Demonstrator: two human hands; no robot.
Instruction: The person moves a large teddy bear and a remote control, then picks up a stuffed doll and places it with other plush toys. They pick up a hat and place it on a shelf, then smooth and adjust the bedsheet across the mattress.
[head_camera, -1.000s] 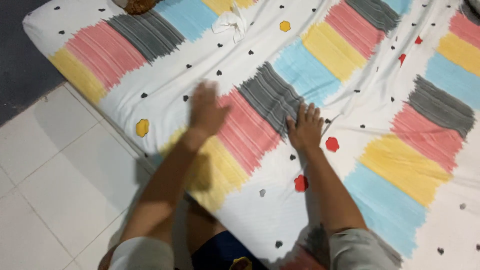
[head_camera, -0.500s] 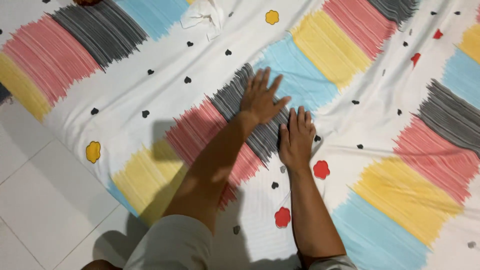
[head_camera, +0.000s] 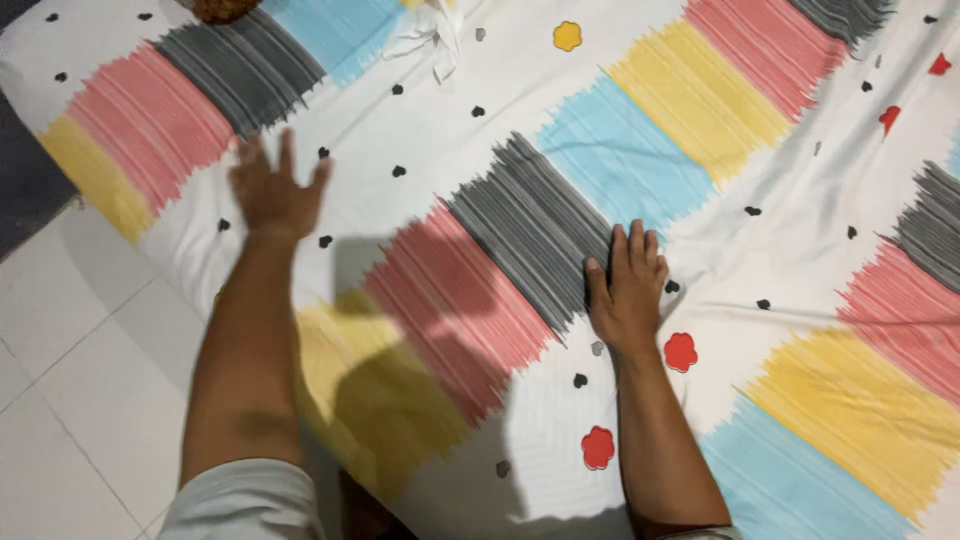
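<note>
Fingers spread wide and gripping nothing, the left hand (head_camera: 272, 190) hovered blurred over or brushed the white cotton bedsheet with pink, grey, yellow and blue brushed bands and small black hearts (head_camera: 440, 140); whether it touched the cloth could not be told. The right hand (head_camera: 628, 285) lay flat, fingers together, palm pressed on the sheet at the edge of a grey band (head_camera: 535, 225), holding nothing either. From the right hand, the left sat at about ten o'clock, well apart, with a pink band (head_camera: 450, 300) between them. The bands ran on a long diagonal from seven towards one o'clock. Both hands rested within the sheet, the left nearer the mattress edge beside the pale tiled floor (head_camera: 60, 400). At twelve o'clock lay one crumpled white cloth (head_camera: 432, 35) and one brown fuzzy object (head_camera: 220, 8), partly cut off. Four red flower prints were counted, plus one yellow one.
</note>
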